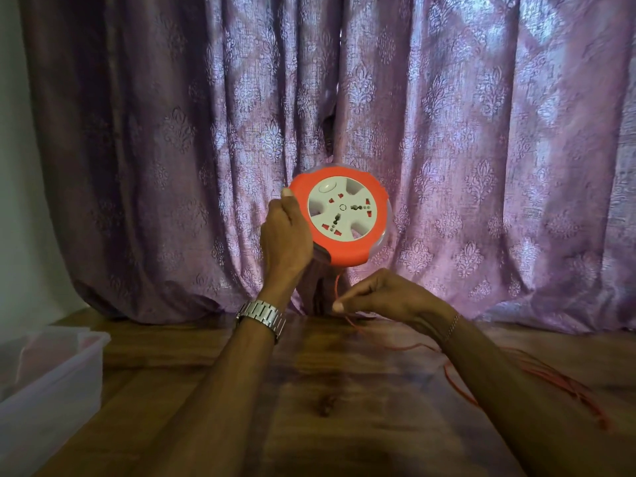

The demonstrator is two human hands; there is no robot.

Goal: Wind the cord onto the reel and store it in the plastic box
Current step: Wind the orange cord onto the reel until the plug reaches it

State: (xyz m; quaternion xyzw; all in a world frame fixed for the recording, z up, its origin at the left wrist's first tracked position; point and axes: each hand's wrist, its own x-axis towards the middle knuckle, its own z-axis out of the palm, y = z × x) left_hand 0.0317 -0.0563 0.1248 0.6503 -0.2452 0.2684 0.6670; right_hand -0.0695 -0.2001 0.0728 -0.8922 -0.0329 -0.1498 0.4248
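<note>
A: So, status: left hand [285, 235] holds the round orange-and-white plastic socket reel [342, 216] up in the air, face tilted toward the camera, in front of the purple patterned curtain [481, 149]. Fingers wrap the reel's left edge, thumb on the rim. My guess is it's lifted so it can turn free of the surface.

B: And the right?

A: Right hand [389, 296] sits just below the reel, fingers pinched narrow on the thin red cord [461, 383]. Cord runs from the reel's underside down to that pinch, likely so the hand can guide it and keep tension.

B: How much is left to wind?

A: Plenty, I'd say. Loose cord trails from the pinch across the dark wooden surface [327, 390] and lies in slack loops at far right. Can't tell how much is already on the reel.

B: Box?

A: Translucent white plastic box [51, 373] sits open on the left edge of the surface, well apart from the reel. Placed within left-hand reach, probably for the drop-in afterwards. Risk: the slack loops could tangle if pulled fast.
</note>
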